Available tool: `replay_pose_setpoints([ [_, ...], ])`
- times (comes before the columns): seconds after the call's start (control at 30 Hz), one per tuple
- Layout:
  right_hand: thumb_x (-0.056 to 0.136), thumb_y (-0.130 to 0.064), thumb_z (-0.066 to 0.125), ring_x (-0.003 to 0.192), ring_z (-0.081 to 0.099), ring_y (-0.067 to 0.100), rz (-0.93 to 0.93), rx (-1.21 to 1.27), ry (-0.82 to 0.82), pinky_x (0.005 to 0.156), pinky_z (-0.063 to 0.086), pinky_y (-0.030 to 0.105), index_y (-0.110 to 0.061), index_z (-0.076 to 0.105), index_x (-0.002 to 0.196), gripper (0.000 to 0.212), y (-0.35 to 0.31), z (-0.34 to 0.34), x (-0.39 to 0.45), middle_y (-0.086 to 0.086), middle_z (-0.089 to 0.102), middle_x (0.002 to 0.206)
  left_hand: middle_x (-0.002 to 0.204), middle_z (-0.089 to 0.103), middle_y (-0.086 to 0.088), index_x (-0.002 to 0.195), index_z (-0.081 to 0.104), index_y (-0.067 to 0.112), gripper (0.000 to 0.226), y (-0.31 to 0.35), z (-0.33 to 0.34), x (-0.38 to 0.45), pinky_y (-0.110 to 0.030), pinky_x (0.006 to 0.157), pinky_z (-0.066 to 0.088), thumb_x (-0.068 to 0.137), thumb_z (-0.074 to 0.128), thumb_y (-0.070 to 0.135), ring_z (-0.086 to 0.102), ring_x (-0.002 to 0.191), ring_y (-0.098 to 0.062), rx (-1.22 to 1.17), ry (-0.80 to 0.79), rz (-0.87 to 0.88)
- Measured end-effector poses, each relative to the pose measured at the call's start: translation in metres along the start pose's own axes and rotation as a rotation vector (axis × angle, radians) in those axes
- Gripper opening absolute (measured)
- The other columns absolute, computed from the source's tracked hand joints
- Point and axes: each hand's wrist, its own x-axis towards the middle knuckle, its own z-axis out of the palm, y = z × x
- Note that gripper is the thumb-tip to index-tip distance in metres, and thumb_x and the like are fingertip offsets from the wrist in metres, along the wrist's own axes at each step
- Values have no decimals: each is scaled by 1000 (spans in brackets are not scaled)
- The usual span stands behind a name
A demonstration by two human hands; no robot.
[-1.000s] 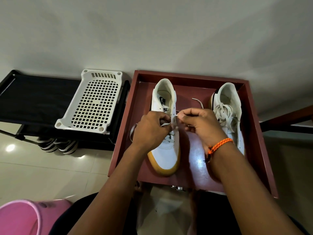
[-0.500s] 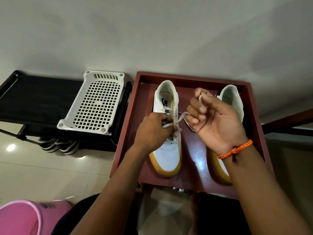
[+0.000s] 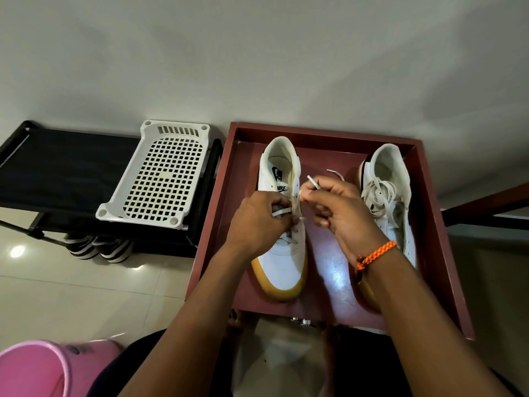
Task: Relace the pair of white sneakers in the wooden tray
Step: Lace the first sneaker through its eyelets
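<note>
Two white gum-soled sneakers are seen in one dark-red wooden tray (image 3: 435, 213). On the left sneaker (image 3: 282, 253), one flat white lace (image 3: 313, 183) is pinched by the left hand (image 3: 257, 222) and right hand (image 3: 340, 213). The right hand has been lowered since earlier, uncovering the right sneaker (image 3: 389, 196).

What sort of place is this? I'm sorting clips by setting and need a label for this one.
Probably a home, perhaps an entryway or shoe-storage corner. A black shoe rack stands against the plain wall with striped shoes beneath it on a glossy tiled floor, and a pink plastic bucket sits nearby.
</note>
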Motion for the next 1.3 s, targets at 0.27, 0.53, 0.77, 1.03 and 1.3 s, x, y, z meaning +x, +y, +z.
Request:
replay_pose_setpoints([
  [0.27,90,-11,52,64,20,12,-45,722,-243,58,20,28,-13,50,84,7,-29,-7,-13,-6,38,67,82,76,13,96,79,25,12,1,-1,-1,-42,78,63,87,87,25,74,78,-6,-5,-16,-22],
  [0.53,87,-45,56,54,39,14,54,-278,414,56,34,30,-5,66,92,42,9,-3,6,0,46,65,93,66,13,100,79,28,30,4,1,-3,-47,81,57,79,89,48,67,95,-18,236,108,99],
  [0.77,105,-27,58,60,53,3,1,-757,116,54,34,22,-22,54,78,28,25,7,0,-5,55,68,127,40,3,114,71,29,41,1,-2,-8,-45,92,49,85,80,56,43,116,-23,430,137,131],
  [1.03,104,-9,56,45,37,2,79,-197,48,45,32,14,-10,64,76,29,4,1,1,-13,44,50,125,39,4,109,72,34,43,2,-4,-7,-51,88,55,81,82,64,48,114,-22,395,123,93],
  [1.3,108,-13,51,53,25,9,36,122,-39,50,21,26,-5,60,81,30,-18,-9,-8,5,30,63,126,40,5,112,74,34,43,2,-6,-6,-52,88,56,81,82,62,49,116,-20,414,116,99],
])
